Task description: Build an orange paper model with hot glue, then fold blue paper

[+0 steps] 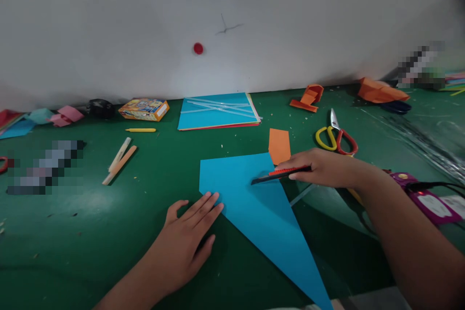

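Note:
A large sheet of blue paper lies flat on the green table, tapering toward the front edge. My left hand rests at its left edge, fingers spread, the fingertips on the paper. In my right hand is a black and red cutter, its tip pointing left over the upper part of the sheet. A small orange paper piece sits just behind the blue sheet, partly hidden by my right hand.
Scissors lie behind my right hand. At the back stand a blue paper stack, a patterned box and folded orange paper. Two sticks and a yellow pen lie left. A purple device with cables is right.

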The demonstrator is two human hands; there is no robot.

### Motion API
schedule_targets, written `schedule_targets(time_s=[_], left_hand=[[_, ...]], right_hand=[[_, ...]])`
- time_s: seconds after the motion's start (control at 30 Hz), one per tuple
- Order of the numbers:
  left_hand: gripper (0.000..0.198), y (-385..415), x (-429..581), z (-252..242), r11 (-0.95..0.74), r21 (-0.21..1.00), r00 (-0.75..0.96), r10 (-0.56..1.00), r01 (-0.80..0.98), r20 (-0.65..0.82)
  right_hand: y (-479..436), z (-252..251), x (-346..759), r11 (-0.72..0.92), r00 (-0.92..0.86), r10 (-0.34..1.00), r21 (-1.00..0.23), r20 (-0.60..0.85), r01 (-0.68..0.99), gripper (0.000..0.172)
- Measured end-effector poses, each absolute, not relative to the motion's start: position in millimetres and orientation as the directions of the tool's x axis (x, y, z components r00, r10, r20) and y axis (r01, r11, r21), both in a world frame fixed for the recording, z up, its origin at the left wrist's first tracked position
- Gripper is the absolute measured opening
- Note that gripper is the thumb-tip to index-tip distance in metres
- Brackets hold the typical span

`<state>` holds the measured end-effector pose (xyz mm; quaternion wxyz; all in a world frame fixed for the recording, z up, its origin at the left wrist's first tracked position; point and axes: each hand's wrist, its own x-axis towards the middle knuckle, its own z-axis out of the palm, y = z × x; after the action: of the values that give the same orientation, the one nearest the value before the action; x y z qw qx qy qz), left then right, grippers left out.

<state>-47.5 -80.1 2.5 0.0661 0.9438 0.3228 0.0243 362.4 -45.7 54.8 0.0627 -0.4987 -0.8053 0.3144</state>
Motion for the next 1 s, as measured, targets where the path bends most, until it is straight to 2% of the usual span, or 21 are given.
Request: schedule_targets(time_s=[0.3, 0.5, 0.7, 0.87, 1.0], left_hand=[[0.057, -77, -42, 10, -0.833, 0.035, 0.831, 0.554, 0.553, 0.057], [0.038, -68, -4, 24, -0.878, -0.037, 0.873, 0.468, 0.477, 0.137], [0.042, -68, 41, 9, -0.945, 0.049, 0.92, 0.327, 0.325, 0.217], [0.044, -67, 44, 4, -0.922, 0.178, 0.921, 0.369, 0.344, 0.127], [0.054, -64, 42, 7, -0.901, 0.205, 0.918, 0.396, 0.382, 0.031]], right_hand=[[-51, 53, 363, 0.332, -0.498, 0.847, -0.549, -0.184, 0.767, 0.043], [-58, 45, 365, 0.346, -0.486, 0.858, -0.514, -0.164, 0.785, 0.045], [-60, 45, 362, 0.4, -0.514, 0.851, -0.502, -0.107, 0.767, 0.042], [-60, 42, 365, 0.41, -0.517, 0.852, -0.508, -0.084, 0.758, 0.042], [-61, 38, 367, 0.411, -0.514, 0.854, -0.502, -0.079, 0.761, 0.041]])
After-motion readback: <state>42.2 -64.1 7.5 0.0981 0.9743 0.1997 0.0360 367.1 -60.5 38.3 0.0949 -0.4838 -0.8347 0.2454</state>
